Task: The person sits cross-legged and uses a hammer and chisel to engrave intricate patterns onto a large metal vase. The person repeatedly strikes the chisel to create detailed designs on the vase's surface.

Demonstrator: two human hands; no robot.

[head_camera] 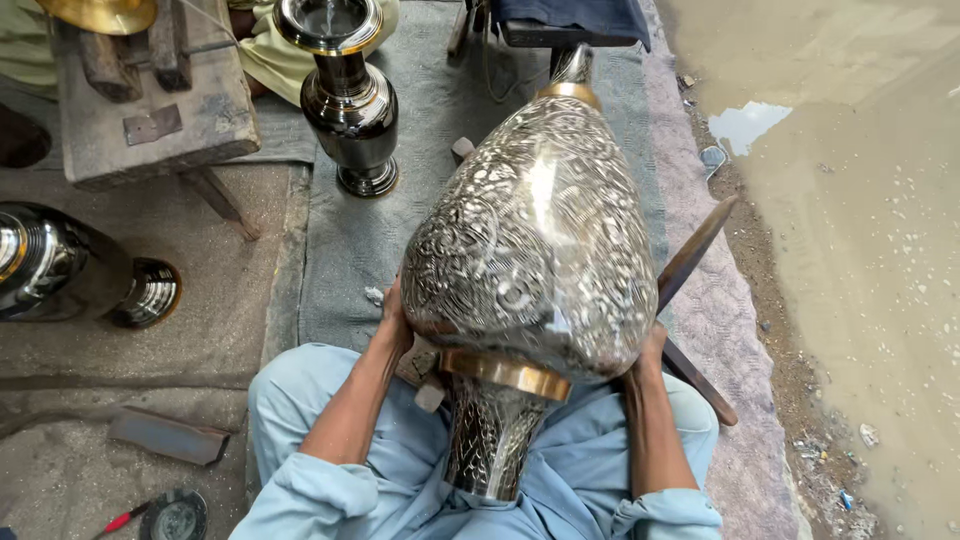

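1. A grey mat spreads out ahead of both hands, its right edge running along wet, muddy ground.
2. The large engraved metal vase lies tilted between the hands, neck toward the lap, a brass band just below them.
3. A wooden bench sits far ahead-left of the left hand.
4. A smaller dark vase stands upright ahead of the left hand, bare mat between.
5. The left hand presses the big vase's left flank.
6. The right hand braces the right flank; hands well apart.
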